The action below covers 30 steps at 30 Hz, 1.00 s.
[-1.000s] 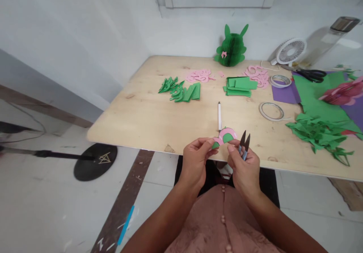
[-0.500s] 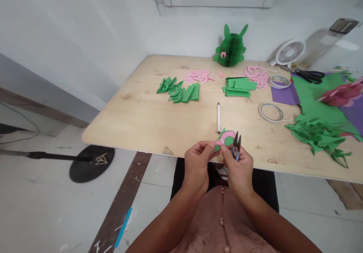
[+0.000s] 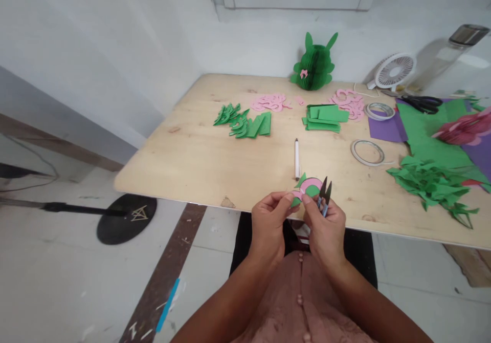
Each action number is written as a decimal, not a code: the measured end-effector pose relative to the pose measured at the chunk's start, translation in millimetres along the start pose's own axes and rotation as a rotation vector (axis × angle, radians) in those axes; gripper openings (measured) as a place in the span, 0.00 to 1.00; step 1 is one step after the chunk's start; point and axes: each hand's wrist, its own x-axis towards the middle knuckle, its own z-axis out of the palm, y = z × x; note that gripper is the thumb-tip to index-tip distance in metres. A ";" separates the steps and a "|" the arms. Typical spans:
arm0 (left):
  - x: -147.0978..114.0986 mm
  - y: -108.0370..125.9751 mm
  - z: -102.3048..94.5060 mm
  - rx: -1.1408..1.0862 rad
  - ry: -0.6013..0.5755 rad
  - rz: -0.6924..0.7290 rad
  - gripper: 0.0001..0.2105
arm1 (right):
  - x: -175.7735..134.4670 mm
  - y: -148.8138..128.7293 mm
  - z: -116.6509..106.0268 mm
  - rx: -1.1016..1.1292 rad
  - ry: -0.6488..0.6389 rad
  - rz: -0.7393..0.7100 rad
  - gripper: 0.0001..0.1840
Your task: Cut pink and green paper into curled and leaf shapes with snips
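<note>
- The left hand [image 3: 270, 222] is pinching the left end of a little pink paper shape [image 3: 306, 184] between its thumb and fingers.
- The right hand [image 3: 327, 226] is pinching the same shape near its middle with the thumb, so the shape sits between the two hands, at their fingertips.
- Green paper [image 3: 312, 191] shows inside the curve of the pink shape, and a green pointy bit sticks up just past the left fingertips.
- The right hand also has small scissors [image 3: 326, 192] tucked in its fingers. Their dark blades point away from the person and are a bit apart.
- A white pen [image 3: 296, 158] lies on the table [image 3: 184, 164], just past the fingertips of both hands.
- Farther out, ahead and to the left of the left hand, is a bunch of green cut pieces [image 3: 251, 126], with pink cut pieces [image 3: 268, 102] behind it.
- Straight ahead of the right hand, past the pen, is a stack of green strips [image 3: 326, 118].
- Ahead and to the right of the right hand is a roll of tape [image 3: 353, 153] with its loose end out.
- Well to the right of the right hand is a messy heap of green scraps [image 3: 429, 176].
- Far ahead of both hands, by the wall, stands a green paper figure [image 3: 316, 66] with two long ears.
</note>
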 end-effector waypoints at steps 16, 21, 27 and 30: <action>-3.9 -2.1 -0.7 0.039 -0.005 -0.017 0.04 | 9.5 -22.2 -6.2 0.237 0.055 0.059 0.13; -3.6 -2.2 -0.2 0.043 -0.003 -0.014 0.04 | 8.4 -27.9 -6.2 0.315 -0.001 0.138 0.12; -4.3 -1.0 0.6 0.026 -0.010 -0.022 0.04 | 10.0 -30.5 -7.7 0.360 -0.029 0.186 0.12; -4.6 0.0 1.2 0.011 -0.013 -0.021 0.04 | 9.2 -29.7 -7.7 0.356 -0.046 0.179 0.14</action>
